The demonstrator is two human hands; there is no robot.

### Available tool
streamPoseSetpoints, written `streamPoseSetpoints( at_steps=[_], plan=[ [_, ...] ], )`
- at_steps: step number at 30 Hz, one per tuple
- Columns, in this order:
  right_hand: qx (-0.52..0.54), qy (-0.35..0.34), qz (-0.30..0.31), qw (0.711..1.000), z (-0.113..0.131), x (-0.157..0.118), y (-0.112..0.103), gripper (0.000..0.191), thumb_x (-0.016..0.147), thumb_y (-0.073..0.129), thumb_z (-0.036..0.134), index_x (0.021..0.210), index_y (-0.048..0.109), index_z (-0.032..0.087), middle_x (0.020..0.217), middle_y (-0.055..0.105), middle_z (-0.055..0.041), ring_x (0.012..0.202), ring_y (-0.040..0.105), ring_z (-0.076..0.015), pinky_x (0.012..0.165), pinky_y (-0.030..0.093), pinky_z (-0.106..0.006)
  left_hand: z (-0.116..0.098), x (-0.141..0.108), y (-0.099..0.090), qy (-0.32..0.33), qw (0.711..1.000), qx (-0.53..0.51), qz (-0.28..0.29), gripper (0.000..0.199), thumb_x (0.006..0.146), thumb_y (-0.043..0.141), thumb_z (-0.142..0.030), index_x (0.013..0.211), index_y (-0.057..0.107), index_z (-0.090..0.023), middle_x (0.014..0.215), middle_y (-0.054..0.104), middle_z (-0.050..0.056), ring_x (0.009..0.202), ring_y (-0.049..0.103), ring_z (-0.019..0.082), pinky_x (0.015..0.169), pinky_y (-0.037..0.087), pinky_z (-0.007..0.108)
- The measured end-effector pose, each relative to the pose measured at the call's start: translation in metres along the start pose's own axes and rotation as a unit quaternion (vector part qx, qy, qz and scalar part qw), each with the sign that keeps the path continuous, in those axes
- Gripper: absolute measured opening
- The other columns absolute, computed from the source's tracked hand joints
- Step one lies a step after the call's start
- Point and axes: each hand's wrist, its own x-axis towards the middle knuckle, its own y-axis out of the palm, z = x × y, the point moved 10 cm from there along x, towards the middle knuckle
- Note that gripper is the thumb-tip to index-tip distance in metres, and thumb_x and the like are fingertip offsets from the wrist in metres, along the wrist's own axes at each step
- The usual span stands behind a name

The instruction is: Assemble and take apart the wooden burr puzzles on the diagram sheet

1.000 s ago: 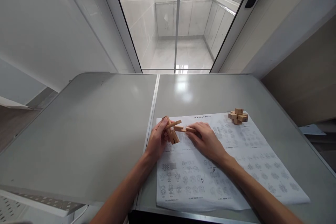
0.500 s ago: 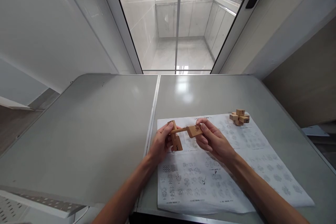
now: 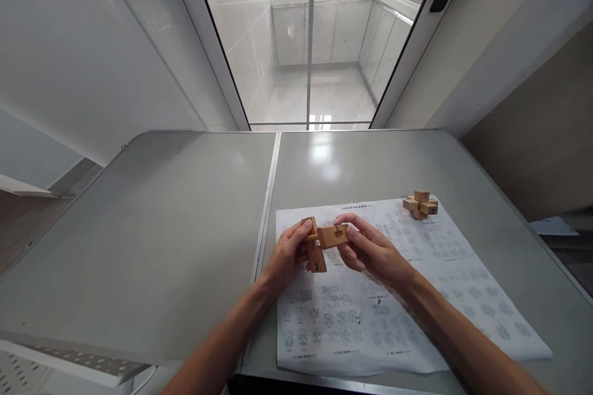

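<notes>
Over the printed sheet (image 3: pixel 324 345), my left hand (image 3: pixel 288 254) pinches a notched wooden puzzle piece (image 3: pixel 317 259) that hangs downward and bears a dark mark near its lower end. A thin wooden stick also sits at that thumb, pointing right. Between thumb and fingers of my right hand (image 3: pixel 374 252) is a second wooden puzzle piece (image 3: pixel 332 236), a flat block with a small opening. Its left end meets the stick and overlaps the first piece in view; whether they interlock I cannot tell. My fingers hide parts of both pieces.
An assembled wooden burr puzzle (image 3: pixel 420 205) rests on the sheet's far right corner. The grey table (image 3: pixel 194 228) has a metal seam (image 3: pixel 271 188) left of the sheet. Beyond its far edge stands a glass door (image 3: pixel 310 43).
My right hand has moved left, bringing its wooden block along the stick and up against the piece in my left hand. The block has turned, so its opening faces me.
</notes>
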Motion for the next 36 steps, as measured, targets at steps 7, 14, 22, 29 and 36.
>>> streamPoseSetpoints(
  at_steps=[7,14,22,29,36],
  plan=[
    [-0.021,-0.001,0.001,1.000,-0.005,0.000,-0.006,0.041,0.101,0.068,0.059,0.121,0.056,0.025,0.062,0.048,0.0081,0.047,0.037,-0.0106,0.050,0.028,-0.026,0.000,-0.001,0.000,-0.001,1.000,0.009,0.006,0.053,0.086,0.075,-0.065,0.075,0.051,-0.020,0.065,0.038,-0.006,0.053,0.030,0.008,0.045,0.028,0.021],
    [-0.031,-0.004,0.005,1.000,-0.009,-0.003,-0.010,0.036,0.105,0.063,0.055,0.125,0.056,0.026,0.064,0.050,0.0071,0.050,0.038,-0.0113,0.052,0.029,-0.027,0.000,-0.001,0.001,-0.004,1.000,0.017,0.000,0.053,0.084,0.076,-0.067,0.075,0.054,-0.019,0.064,0.040,-0.005,0.052,0.031,0.008,0.044,0.027,0.021],
    [-0.085,-0.033,-0.019,0.996,0.000,-0.003,-0.013,0.034,0.108,0.060,0.053,0.126,0.059,0.025,0.063,0.051,0.0065,0.052,0.043,-0.0129,0.056,0.034,-0.029,-0.003,-0.002,0.004,0.001,1.000,-0.001,0.007,0.053,0.082,0.078,-0.066,0.078,0.055,-0.019,0.064,0.039,-0.006,0.051,0.030,0.007,0.044,0.027,0.021],
    [-0.102,-0.034,0.015,0.994,0.000,-0.003,-0.003,0.032,0.111,0.055,0.050,0.127,0.059,0.023,0.066,0.054,0.0057,0.054,0.046,-0.0124,0.061,0.039,-0.030,-0.002,-0.002,0.004,0.020,0.999,0.028,0.027,0.052,0.089,0.071,-0.067,0.077,0.056,-0.019,0.066,0.038,-0.005,0.053,0.032,0.009,0.047,0.029,0.022],
    [-0.125,-0.046,0.058,0.989,0.003,-0.003,0.012,0.033,0.113,0.050,0.049,0.132,0.054,0.023,0.068,0.056,0.0064,0.055,0.048,-0.0119,0.065,0.045,-0.031,0.004,-0.001,0.005,0.018,0.997,0.056,0.055,0.051,0.094,0.063,-0.070,0.092,0.059,-0.019,0.070,0.053,-0.002,0.056,0.042,0.011,0.050,0.033,0.023]
  ],
)
